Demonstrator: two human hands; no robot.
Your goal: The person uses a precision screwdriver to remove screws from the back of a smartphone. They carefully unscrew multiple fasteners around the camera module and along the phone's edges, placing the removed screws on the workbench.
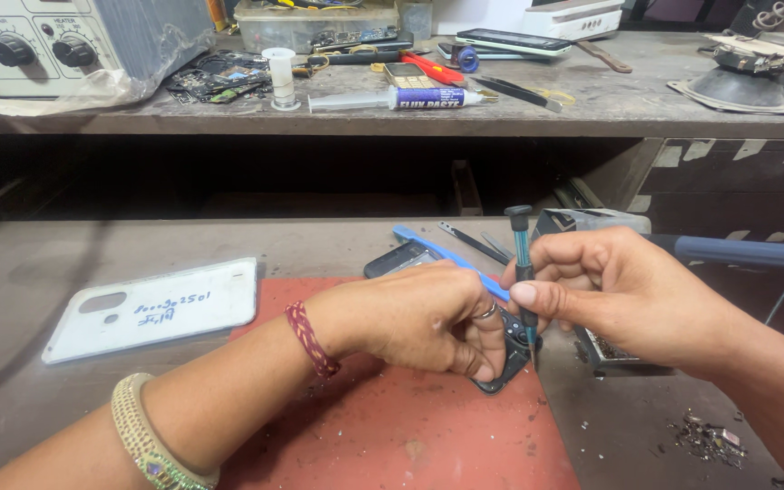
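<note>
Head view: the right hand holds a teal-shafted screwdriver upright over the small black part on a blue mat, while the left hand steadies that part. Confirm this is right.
One detail is wrong: the mat is red, not blue, as the head view shows. The rest stands: the right hand holds the teal-shafted screwdriver upright over the small black part, and the left hand steadies it.

even bright light, sharp focus, dark under-shelf shadow.

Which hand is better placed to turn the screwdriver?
Right. The right hand already grips the upright screwdriver; the left hand is pinning the dark part on the red mat.
</note>
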